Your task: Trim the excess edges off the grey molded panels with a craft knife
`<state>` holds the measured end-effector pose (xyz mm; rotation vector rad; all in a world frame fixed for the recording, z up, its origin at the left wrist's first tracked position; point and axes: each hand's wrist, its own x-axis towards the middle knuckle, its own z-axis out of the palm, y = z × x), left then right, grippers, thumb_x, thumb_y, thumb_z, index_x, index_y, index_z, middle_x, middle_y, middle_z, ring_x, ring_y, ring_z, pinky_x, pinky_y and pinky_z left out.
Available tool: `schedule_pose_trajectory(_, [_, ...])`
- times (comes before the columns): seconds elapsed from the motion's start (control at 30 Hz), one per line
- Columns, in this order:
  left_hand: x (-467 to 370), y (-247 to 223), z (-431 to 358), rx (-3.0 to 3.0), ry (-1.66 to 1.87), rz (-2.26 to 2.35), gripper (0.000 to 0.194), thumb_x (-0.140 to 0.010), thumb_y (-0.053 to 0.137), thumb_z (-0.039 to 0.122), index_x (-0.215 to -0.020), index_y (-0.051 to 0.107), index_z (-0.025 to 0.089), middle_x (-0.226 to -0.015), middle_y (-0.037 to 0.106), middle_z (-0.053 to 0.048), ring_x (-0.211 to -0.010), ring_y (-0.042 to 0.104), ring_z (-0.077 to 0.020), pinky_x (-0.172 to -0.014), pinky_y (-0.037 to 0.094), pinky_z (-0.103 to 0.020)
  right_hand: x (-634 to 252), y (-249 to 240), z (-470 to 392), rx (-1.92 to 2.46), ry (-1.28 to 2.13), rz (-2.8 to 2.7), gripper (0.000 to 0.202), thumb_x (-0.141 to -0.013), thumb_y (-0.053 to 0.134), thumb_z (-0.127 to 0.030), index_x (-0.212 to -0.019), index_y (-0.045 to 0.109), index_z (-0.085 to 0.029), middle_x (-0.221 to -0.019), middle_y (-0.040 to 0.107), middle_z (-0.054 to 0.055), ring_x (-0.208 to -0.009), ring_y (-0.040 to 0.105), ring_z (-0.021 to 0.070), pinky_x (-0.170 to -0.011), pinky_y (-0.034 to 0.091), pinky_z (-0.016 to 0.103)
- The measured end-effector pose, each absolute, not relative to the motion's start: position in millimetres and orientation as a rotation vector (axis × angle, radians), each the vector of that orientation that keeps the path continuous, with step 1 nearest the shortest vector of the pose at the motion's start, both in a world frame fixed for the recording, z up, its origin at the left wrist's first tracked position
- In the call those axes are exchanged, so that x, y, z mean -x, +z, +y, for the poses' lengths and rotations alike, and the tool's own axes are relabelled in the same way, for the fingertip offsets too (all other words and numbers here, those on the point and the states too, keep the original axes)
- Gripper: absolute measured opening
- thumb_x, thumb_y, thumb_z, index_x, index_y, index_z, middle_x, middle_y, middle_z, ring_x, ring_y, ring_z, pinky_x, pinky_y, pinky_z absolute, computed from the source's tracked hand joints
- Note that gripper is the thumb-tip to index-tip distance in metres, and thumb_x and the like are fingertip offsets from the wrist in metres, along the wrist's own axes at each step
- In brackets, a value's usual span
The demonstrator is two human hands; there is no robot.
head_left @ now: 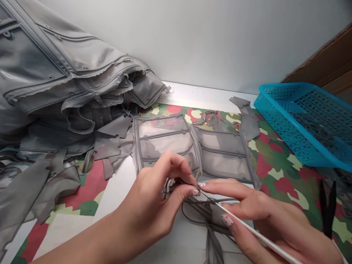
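My left hand [156,198] pinches a thin grey rubbery strip [168,183] between thumb and fingertips. In my right hand [264,212] lies a slim white tool [249,225] with a narrow dark tip, which points at the pinched strip; its exact kind I cannot make out. The fingertips of both hands nearly meet there. Below them hang and lie more grey strips [214,238], partly hidden by the fingers. Just beyond, a grey translucent moulded sheet [165,143] with raised frame lines lies flat, beside a similar sheet [224,167].
Stacked grey moulded sheets [68,69] rise at the left, with loose scraps [57,190] beneath. A blue perforated basket [291,135] holding thin dark strips stands at the right. Black-handled scissors [327,205] lie nearer. White paper [110,198] covers part of the camouflage-patterned cloth [275,172].
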<state>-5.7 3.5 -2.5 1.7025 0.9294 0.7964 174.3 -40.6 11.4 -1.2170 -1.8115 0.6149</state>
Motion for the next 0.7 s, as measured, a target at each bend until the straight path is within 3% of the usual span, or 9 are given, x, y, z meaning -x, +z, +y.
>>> schedule_pose_trajectory(0.5, [6.8, -5.1, 2.3, -1.687, 0.771, 0.957, 0.025, -0.082, 0.049, 0.008, -0.091, 0.036, 0.027, -0.079, 0.056, 0.008, -0.074, 0.059, -0.0047, -0.066, 0.047, -0.014, -174.0, 12.0, -42.3, 1.240, 0.741, -1.796, 0.013, -0.074, 0.055, -0.010, -0.074, 0.056, -0.023, -0.092, 0.071, 0.004, -0.077, 0.069, 0.0203, -0.068, 0.056, 0.026])
schedule_pose_trajectory(0.7, [6.0, -5.9, 2.8, -1.677, 0.756, 0.961, 0.024, -0.083, 0.048, 0.008, -0.092, 0.036, 0.027, -0.078, 0.055, 0.008, -0.073, 0.059, -0.0048, -0.067, 0.048, -0.014, -174.9, 6.5, -44.6, 1.194, 0.684, -1.925, 0.021, -0.075, 0.051, -0.003, -0.082, 0.049, -0.023, -0.102, 0.066, 0.002, -0.087, 0.066, 0.0151, -0.077, 0.053, 0.020])
